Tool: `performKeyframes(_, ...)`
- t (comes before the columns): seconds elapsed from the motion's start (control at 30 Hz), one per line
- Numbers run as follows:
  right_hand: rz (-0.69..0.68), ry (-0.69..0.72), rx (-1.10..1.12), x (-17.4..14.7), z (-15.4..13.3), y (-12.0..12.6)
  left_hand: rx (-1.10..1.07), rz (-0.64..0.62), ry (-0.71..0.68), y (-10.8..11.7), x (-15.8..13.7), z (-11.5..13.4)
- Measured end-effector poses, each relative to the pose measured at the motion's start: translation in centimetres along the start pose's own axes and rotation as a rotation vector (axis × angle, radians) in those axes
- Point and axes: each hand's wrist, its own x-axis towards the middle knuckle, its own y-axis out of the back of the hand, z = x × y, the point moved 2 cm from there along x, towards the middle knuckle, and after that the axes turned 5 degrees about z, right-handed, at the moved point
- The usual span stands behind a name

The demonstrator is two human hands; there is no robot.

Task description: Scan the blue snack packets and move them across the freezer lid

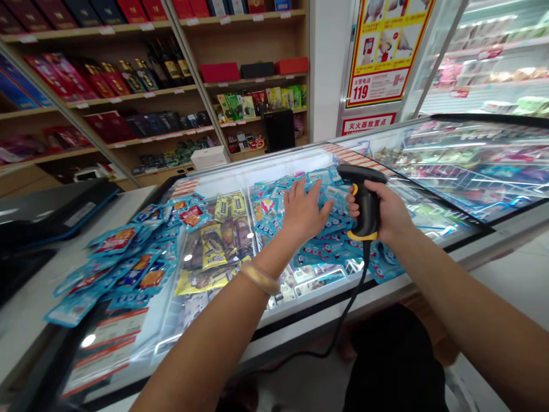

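Observation:
A black and yellow barcode scanner (368,209) is gripped in my right hand (388,212), its head pointing left over a heap of blue snack packets (330,249). My left hand (303,212) rests on that heap, palm down with the fingers spread, holding nothing. Both the heap and a second pile of blue snack packets (128,257) lie on the glass top of a freezer (223,171). Packets in the left pile show red, blue and orange pictures. From the scanner's handle a black cord (343,320) runs down over the freezer's front edge.
Yellow and brown ice-cream packs (213,246) show through the glass. A dark device (55,200), perhaps a till, stands on the left counter. Behind are shelves (146,137) with boxes and bottles, a white box (210,157), and a yellow and red fire poster (388,51).

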Motion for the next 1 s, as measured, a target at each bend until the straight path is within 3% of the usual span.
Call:
performKeyframes(0.1, 0.001, 0.006, -0.01, -0.9, -0.3, -1.8, -0.001, 0.077, 0.025, 2.0, -1.3, -2.9)
performKeyframes(0.23, -0.061, -0.04, -0.017, -1.8, 1.7, -6.0, 0.037, 0.185, 0.143, 5.8, -4.4, -9.3)
performKeyframes(0.43, -0.29, -0.244, -0.078, -2.5, 8.6, -13.2, 0.3, 0.391, 0.447, 14.7, -11.7, -20.2)
performKeyframes(0.5, -0.33, -0.309, -0.093, -2.8, 10.5, -15.0, 0.389, 0.484, 0.618, 17.5, -14.4, -23.4)
performKeyframes(0.57, -0.356, -0.366, -0.109, -3.2, 12.0, -16.3, 0.414, 0.467, 0.823, 19.3, -16.7, -26.1)
performKeyframes(0.63, -0.37, -0.407, -0.124, -3.4, 13.1, -17.0, 0.388, 0.34, 0.993, 19.9, -18.1, -28.1)
performKeyframes(0.7, -0.375, -0.438, -0.141, -3.5, 13.9, -17.2, 0.364, 0.203, 1.037, 19.7, -18.7, -29.2)
performKeyframes(0.8, -0.385, -0.463, -0.167, -3.5, 14.6, -16.8, 0.37, 0.132, 0.945, 18.5, -18.6, -29.2)
performKeyframes(1.0, -0.422, -0.459, -0.157, -3.2, 15.3, -15.8, 0.409, 0.155, 0.833, 15.9, -17.5, -26.4)
